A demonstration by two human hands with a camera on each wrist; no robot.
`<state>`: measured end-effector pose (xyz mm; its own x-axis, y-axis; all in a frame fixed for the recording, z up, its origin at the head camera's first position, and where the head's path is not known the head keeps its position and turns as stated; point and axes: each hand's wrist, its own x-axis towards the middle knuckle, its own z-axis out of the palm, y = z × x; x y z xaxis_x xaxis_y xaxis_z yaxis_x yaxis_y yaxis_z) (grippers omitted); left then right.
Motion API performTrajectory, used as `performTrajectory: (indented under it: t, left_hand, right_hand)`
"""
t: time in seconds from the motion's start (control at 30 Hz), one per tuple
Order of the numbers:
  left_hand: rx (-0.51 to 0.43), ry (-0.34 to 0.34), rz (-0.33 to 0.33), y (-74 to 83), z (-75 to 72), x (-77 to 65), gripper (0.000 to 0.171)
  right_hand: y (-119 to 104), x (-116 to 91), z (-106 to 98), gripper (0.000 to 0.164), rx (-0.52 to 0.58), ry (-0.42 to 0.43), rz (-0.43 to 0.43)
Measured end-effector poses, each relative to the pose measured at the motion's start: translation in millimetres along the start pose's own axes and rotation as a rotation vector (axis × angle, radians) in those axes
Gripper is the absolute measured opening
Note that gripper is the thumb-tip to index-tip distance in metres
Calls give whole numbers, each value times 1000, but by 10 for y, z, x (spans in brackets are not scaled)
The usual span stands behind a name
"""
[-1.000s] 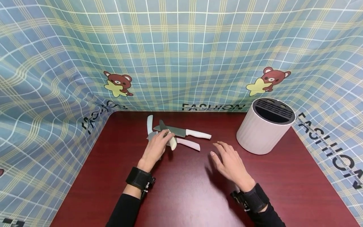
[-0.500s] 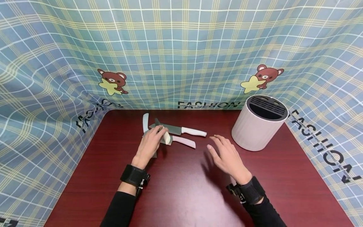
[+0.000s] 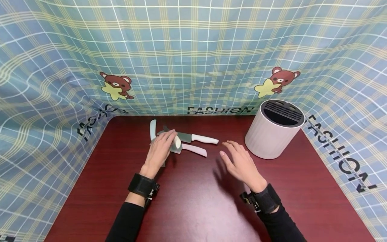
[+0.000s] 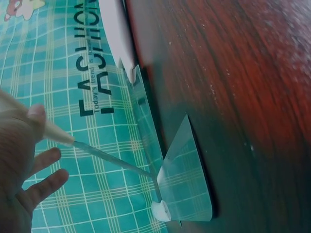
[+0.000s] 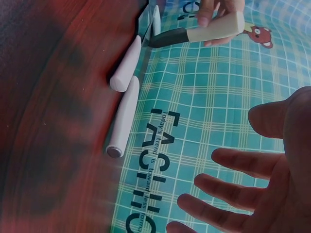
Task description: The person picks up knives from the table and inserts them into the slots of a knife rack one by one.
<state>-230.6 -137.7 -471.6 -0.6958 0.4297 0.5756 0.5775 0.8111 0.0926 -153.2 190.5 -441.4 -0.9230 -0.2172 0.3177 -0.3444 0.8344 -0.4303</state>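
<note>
My left hand (image 3: 158,148) grips a knife by its cream handle (image 5: 216,29). Handle up, the knife slants over the pile, and its dark blade (image 5: 170,38) points down at the other blades. Below it lie a knife with a white handle (image 3: 205,139) and one with a pink handle (image 3: 195,150), both handles pointing right. A pale blue handle (image 3: 153,129) sticks out behind the left hand, which hides part of the pile. Right of the knives, my right hand (image 3: 242,166) hovers over the table, holding nothing, its fingers spread and slightly bent.
At the back right of the dark red table (image 3: 193,208) stands a white ribbed knife holder (image 3: 272,137), its black top (image 3: 282,112) having slots and a wide opening. A checked cloth (image 3: 193,60) hangs behind the table and along both sides.
The cream handle in my left hand has tipped more upright. My right hand has stayed about level with the holder's front. The whole head view has shifted slightly.
</note>
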Motion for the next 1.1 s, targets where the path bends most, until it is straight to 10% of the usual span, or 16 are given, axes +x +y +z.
performTrajectory:
  t: [0.53, 1.1]
  left_hand:
    - [63, 109, 14, 68, -160, 144, 36]
    - [-7, 229, 45, 495, -545, 315, 41]
  right_hand:
    - [9, 64, -48, 46, -18, 24, -23]
    - [-31, 100, -149, 42, -5, 54, -52]
